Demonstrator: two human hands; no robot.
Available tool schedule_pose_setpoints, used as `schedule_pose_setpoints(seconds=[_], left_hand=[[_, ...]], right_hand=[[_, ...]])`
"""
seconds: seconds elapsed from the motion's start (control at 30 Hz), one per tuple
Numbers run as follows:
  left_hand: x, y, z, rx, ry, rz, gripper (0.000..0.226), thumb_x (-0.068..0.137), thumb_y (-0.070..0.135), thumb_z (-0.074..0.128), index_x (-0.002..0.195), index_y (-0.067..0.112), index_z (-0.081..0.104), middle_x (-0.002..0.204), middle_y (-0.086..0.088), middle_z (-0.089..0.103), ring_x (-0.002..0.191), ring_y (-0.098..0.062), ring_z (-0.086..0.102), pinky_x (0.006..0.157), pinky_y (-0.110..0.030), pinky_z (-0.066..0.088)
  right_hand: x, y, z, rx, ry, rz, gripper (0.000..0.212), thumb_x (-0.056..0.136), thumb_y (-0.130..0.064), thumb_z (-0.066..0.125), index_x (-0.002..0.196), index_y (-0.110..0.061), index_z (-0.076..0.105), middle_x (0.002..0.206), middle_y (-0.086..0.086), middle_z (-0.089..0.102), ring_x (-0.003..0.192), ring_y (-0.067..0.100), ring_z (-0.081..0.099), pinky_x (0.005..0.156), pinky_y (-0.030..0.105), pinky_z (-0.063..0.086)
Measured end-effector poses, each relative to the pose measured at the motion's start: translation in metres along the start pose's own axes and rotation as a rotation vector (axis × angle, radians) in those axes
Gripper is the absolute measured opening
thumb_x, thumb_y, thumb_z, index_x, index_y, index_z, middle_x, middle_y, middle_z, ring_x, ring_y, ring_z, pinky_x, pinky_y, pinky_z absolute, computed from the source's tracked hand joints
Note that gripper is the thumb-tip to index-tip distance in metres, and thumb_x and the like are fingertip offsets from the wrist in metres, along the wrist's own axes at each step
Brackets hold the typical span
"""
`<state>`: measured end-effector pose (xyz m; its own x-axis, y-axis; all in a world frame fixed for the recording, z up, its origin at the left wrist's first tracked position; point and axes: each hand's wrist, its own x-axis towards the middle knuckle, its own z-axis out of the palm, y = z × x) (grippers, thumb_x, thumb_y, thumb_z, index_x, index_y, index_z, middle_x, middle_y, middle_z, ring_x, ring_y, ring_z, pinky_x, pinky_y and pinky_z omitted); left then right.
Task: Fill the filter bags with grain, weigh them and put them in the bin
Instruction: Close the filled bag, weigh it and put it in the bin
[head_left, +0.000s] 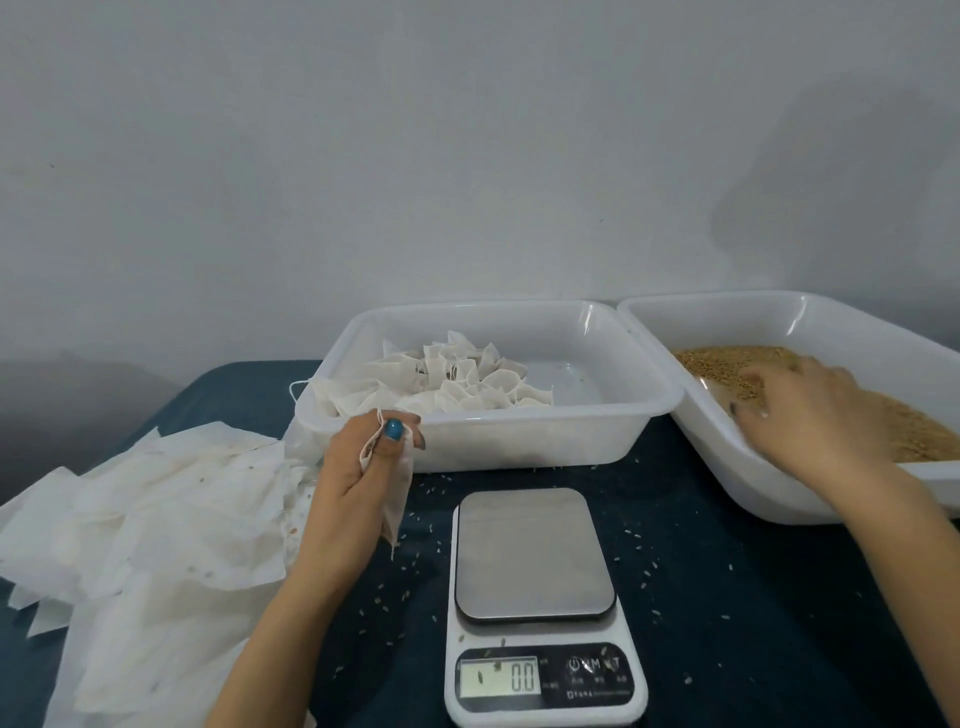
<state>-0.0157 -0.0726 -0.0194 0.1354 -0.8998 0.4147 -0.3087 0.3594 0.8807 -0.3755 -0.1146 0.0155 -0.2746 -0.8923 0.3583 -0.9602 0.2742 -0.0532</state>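
The left hand pinches an empty filter bag by the bin at the bench's back edge, ready for filling, while the right hand digs in the grain at the right edge, too blurry to tell its hold.

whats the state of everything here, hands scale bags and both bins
left hand, grips the filter bag by its top
filter bag, hanging limp, looks unfilled
right hand, in the grain, blurred, grip unclear
scale, on, reads 0.0, platform bare
middle bin, part full of filled bags
right bin, holds grain
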Motion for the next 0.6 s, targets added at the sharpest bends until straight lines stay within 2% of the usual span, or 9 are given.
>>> schedule_pose_setpoints(seconds=[0.07, 0.13, 0.2, 0.27, 0.4, 0.47, 0.5, 0.6], left_hand=[[0.005, 0.0, -0.004, 0.076, 0.04, 0.028, 0.028, 0.101, 0.047, 0.046, 0.083, 0.031, 0.061, 0.095, 0.008, 0.064, 0.094, -0.007, 0.058, 0.086, -0.024, 0.048], [0.01, -0.004, -0.009, 0.21, 0.035, 0.048, 0.03, 0.103, 0.039, 0.046, 0.076, 0.03, 0.058, 0.102, -0.004, 0.059, 0.105, -0.031, 0.054, 0.094, -0.047, 0.045], [0.011, -0.006, -0.013, 0.239, 0.042, -0.011, 0.033, 0.105, 0.031, 0.046, 0.077, 0.024, 0.06, 0.109, -0.006, 0.057, 0.114, -0.037, 0.048, 0.098, -0.054, 0.041], [0.012, -0.009, -0.016, 0.284, 0.057, -0.061, 0.033, 0.105, 0.033, 0.044, 0.082, 0.018, 0.062, 0.117, -0.004, 0.057, 0.121, -0.033, 0.042, 0.101, -0.051, 0.039], [0.014, -0.012, -0.019, 0.54, 0.064, -0.06, 0.029, 0.103, 0.034, 0.039, 0.09, 0.022, 0.061, 0.121, -0.006, 0.056, 0.118, -0.03, 0.038, 0.099, -0.041, 0.032], [0.015, -0.008, -0.016, 0.527, 0.07, -0.01, 0.038, 0.097, 0.039, 0.036, 0.094, 0.017, 0.067, 0.117, -0.006, 0.053, 0.114, -0.028, 0.039, 0.095, -0.036, 0.031], [0.016, -0.004, -0.013, 0.503, 0.068, 0.016, 0.035, 0.099, 0.035, 0.039, 0.094, 0.016, 0.068, 0.114, -0.006, 0.051, 0.11, -0.024, 0.039, 0.091, -0.03, 0.029], [0.016, 0.009, 0.001, 0.343, -0.067, 0.057, 0.03, 0.105, 0.021, 0.042, 0.084, 0.023, 0.062, 0.1, -0.005, 0.047, 0.093, -0.004, 0.046, 0.074, -0.013, 0.034]], right_hand=[[-0.011, -0.017, -0.006, 0.065, 0.143, -0.074, 0.039, 0.091, -0.032, 0.058, 0.128, -0.024, 0.062, 0.123, 0.013, 0.061, 0.11, 0.036, 0.054, 0.085, 0.044, 0.044], [-0.021, -0.032, -0.009, 0.12, 0.229, -0.144, 0.036, 0.086, -0.029, 0.063, 0.121, -0.022, 0.067, 0.113, 0.012, 0.063, 0.105, 0.036, 0.056, 0.087, 0.045, 0.042], [-0.03, -0.043, -0.009, 0.174, 0.256, -0.196, 0.033, 0.083, -0.026, 0.067, 0.115, -0.022, 0.069, 0.11, 0.008, 0.064, 0.105, 0.034, 0.057, 0.092, 0.047, 0.04], [-0.035, -0.05, -0.008, 0.225, 0.254, -0.228, 0.03, 0.083, -0.024, 0.067, 0.113, -0.024, 0.069, 0.112, 0.004, 0.063, 0.109, 0.03, 0.056, 0.094, 0.047, 0.038], [-0.043, -0.058, 0.001, 0.287, 0.255, -0.301, 0.027, 0.084, -0.021, 0.066, 0.11, -0.025, 0.069, 0.113, 0.002, 0.061, 0.111, 0.027, 0.055, 0.095, 0.047, 0.039], [-0.048, -0.063, 0.006, 0.334, 0.237, -0.35, 0.025, 0.085, -0.021, 0.066, 0.108, -0.027, 0.069, 0.112, -0.002, 0.06, 0.112, 0.025, 0.053, 0.097, 0.047, 0.039], [-0.049, -0.065, 0.008, 0.378, 0.218, -0.374, 0.024, 0.085, -0.022, 0.066, 0.108, -0.028, 0.069, 0.111, -0.004, 0.059, 0.111, 0.023, 0.052, 0.098, 0.045, 0.04], [-0.054, -0.076, 0.016, 0.569, 0.1, -0.449, 0.022, 0.088, -0.022, 0.065, 0.107, -0.032, 0.069, 0.109, -0.01, 0.059, 0.112, 0.013, 0.047, 0.094, 0.026, 0.034]])
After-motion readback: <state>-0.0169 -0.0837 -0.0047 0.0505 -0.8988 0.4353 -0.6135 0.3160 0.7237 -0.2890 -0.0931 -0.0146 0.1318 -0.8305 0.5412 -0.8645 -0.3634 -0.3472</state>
